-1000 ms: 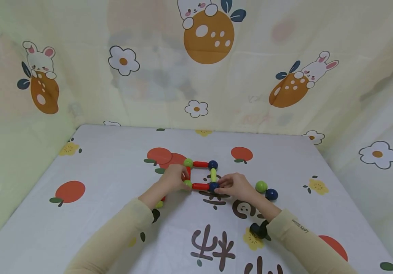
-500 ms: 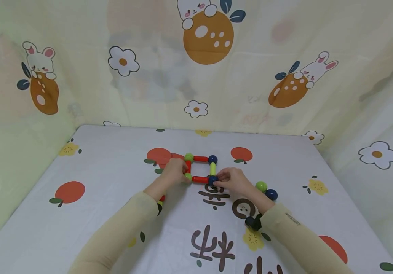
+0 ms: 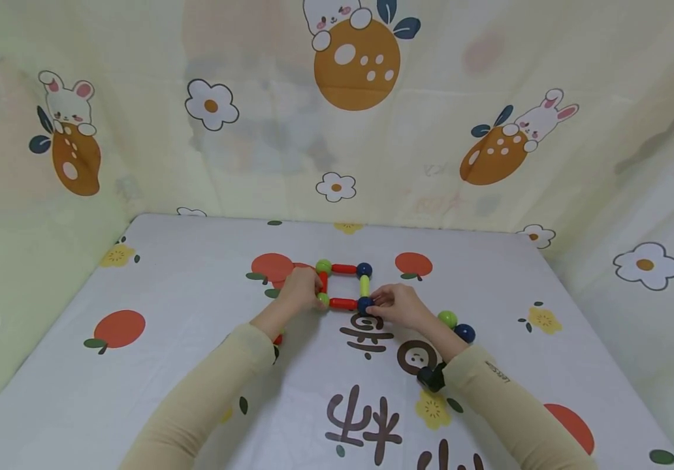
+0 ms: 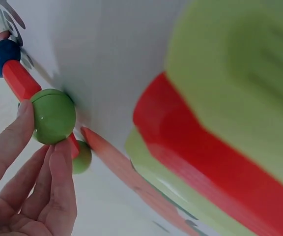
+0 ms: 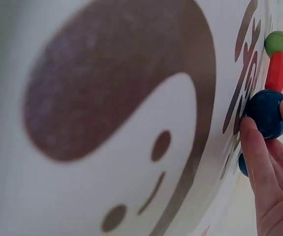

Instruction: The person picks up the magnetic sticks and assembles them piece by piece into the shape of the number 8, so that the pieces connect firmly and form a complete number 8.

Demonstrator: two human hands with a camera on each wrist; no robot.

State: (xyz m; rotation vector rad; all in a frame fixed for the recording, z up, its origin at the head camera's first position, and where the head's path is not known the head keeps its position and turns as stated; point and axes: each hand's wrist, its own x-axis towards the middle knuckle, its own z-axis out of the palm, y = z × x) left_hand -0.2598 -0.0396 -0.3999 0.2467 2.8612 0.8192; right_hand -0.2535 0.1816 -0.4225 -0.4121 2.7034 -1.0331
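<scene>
A square of magnetic balls and rods lies flat on the printed cloth. Its near-left corner is a green ball [image 4: 55, 117], which my left hand [image 3: 300, 292] pinches between thumb and fingertips. At the near-right corner, my right hand [image 3: 398, 305] pinches a dark blue ball [image 5: 267, 114] the same way. A red rod [image 3: 344, 304] joins these two balls. Another green ball [image 3: 324, 266] and blue ball [image 3: 364, 269] form the far corners, with a red rod [image 3: 344, 269] between them. The right side is a yellow-green rod [image 3: 364, 286]; the left side is red, partly behind my left fingers.
A loose green ball [image 3: 447, 319] and a blue ball [image 3: 465, 333] sit together beyond my right forearm. Red and yellow-green pieces [image 4: 166, 118] lie close to my left wrist, mostly hidden by the sleeve in the head view. A patterned curtain [image 3: 255, 163] stands behind the table.
Both hands have slid the whole square away from me, toward the back of the table, keeping their pinch on the two near balls. The loose balls have stayed put.
</scene>
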